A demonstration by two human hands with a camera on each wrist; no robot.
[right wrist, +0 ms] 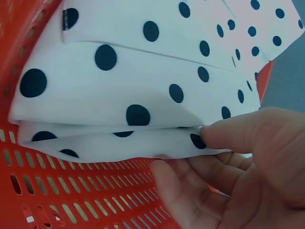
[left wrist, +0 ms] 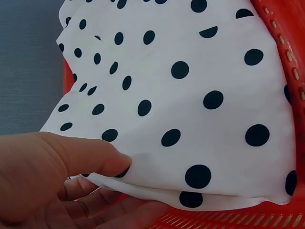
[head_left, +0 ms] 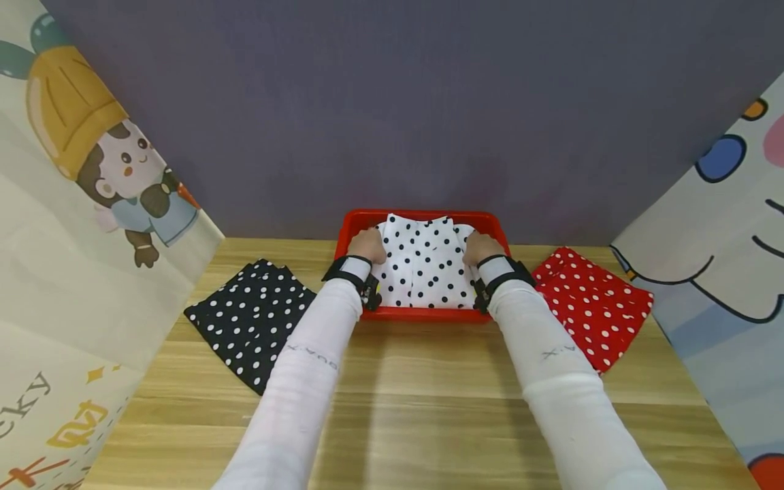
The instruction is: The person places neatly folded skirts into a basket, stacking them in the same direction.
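Observation:
A folded white cloth with black dots lies within the rim of a red plastic basket, at the middle of the head view. My left hand holds the cloth's left edge. In the left wrist view, the thumb lies on top and the other fingers go beneath. At the opposite edge, my right hand pinches the cloth the same way, with the thumb above and fingers below the folded layers. Whether the cloth touches the basket's floor is hidden.
On the wooden table, a folded black cloth with white dots lies left of the basket. To the right is a folded red cloth with white dots, partly behind my right sleeve. A grey panel rises behind the basket.

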